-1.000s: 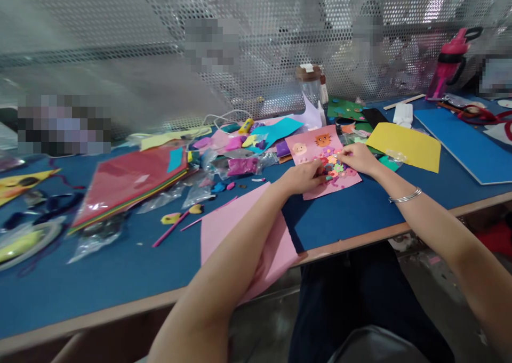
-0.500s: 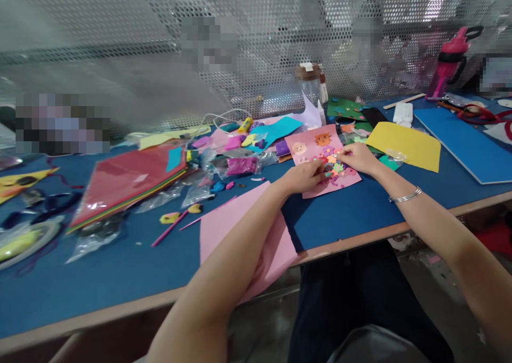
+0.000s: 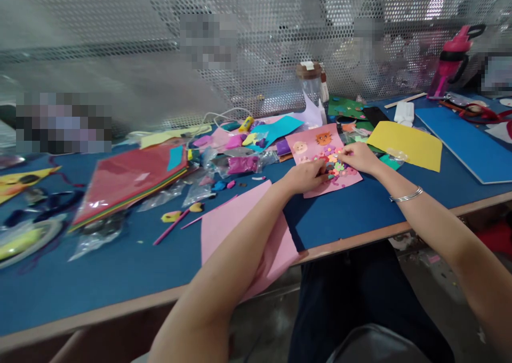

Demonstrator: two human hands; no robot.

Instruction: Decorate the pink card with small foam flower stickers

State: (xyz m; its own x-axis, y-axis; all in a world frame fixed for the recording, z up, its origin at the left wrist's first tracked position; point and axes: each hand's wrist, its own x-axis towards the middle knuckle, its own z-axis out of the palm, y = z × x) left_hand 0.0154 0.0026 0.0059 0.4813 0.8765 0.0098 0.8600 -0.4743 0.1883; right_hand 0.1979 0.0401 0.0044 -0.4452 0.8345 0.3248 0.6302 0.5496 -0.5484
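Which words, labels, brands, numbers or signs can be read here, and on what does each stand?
No text can be read.
White rectangular tag beside the clear brown-lidded bottle: any print is too small and blurred.
White sticker on that bottle's lid: no legible print.
Yellow cylindrical tube: any marking is too small.

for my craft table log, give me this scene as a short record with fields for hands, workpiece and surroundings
left hand: at the left side of the decorated pink sheet, fingers among flower-shaped pieces
right hand: at the sheet's right side, fingertips at the pieces; any grip unclear
right wrist: silver bangle
sheet decoration: orange cat face, pale face
under left forearm: plain pink sheet
right of hands: yellow sheet, blue board
behind: brown-lidded clear tumbler
surface: blue tabletop
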